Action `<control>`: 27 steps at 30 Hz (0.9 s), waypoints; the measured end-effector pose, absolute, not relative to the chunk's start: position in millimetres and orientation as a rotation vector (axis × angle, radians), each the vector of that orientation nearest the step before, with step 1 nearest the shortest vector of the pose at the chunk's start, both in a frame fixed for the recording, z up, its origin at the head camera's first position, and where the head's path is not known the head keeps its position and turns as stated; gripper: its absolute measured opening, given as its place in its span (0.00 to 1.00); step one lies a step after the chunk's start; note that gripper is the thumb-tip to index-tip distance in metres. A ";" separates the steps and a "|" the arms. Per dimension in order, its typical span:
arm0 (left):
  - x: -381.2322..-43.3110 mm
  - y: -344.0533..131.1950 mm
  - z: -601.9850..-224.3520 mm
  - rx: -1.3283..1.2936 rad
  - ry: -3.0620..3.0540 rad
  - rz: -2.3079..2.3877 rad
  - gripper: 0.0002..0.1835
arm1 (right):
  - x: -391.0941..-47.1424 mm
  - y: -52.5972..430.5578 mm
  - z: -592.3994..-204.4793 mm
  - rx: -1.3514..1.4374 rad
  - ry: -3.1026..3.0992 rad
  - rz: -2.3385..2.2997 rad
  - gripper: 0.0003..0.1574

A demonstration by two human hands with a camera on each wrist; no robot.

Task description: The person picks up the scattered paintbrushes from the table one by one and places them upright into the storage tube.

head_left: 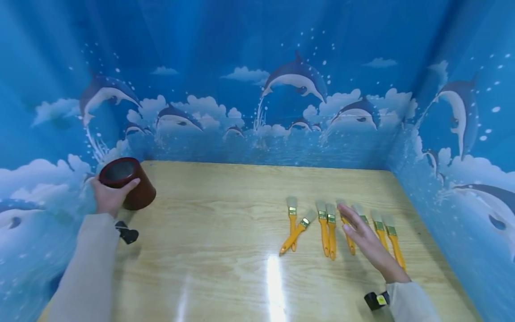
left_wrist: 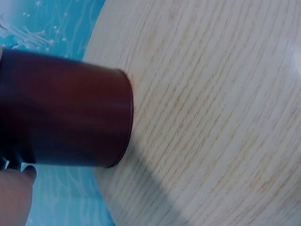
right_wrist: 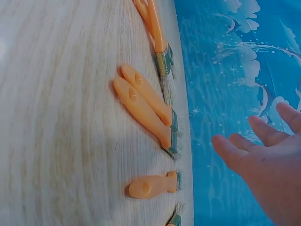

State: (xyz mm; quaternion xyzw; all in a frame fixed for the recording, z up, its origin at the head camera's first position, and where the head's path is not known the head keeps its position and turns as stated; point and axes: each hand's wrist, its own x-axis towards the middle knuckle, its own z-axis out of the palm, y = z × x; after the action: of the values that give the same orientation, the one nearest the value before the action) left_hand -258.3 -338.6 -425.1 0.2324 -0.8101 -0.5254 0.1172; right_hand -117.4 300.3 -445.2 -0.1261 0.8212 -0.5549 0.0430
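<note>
- L hand [head_left: 110, 197]: grasping cup [head_left: 141, 193]
- Cup: at tbl [head_left: 201, 241] far L corner; can't tell if touching tbl
- R hand [head_left: 365, 237]: released, fingers extended, above brushes [head_left: 324, 235]
- Brushes: on tbl R side, approx. in row, 2 crossed

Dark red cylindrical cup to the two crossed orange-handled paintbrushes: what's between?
Only bare, pale wood-grain tabletop lies between the cup and the crossed paintbrushes; the head view shows it.

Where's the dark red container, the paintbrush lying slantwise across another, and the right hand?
Dark red container [head_left: 142, 191]: head view, on its outer wall.
Slanting paintbrush [head_left: 297, 232]: head view, on its orange handle.
Right hand [head_left: 362, 233]: head view, on its middle.
</note>
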 end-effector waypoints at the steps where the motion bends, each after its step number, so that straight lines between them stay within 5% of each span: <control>1: -257.5 -337.5 -424.6 0.647 -2.406 -1.535 0.59 | -117.3 300.0 -445.3 -0.384 2.509 -1.698 0.33; 13: -254.9 -304.4 -428.0 0.310 -2.674 -1.526 0.65 | -118.0 298.6 -444.2 -0.378 2.490 -1.709 0.33; 27: -238.7 -248.1 -433.2 -0.036 -2.675 -1.682 0.59 | -117.8 301.3 -448.7 -0.337 2.462 -1.738 0.34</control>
State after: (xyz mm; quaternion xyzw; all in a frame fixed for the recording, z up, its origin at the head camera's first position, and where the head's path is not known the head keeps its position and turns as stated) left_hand -238.7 -248.1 -433.2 -0.0114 -0.8464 -0.5323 -0.0091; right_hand -117.8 301.3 -448.7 -0.1110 0.8106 -0.5724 0.0545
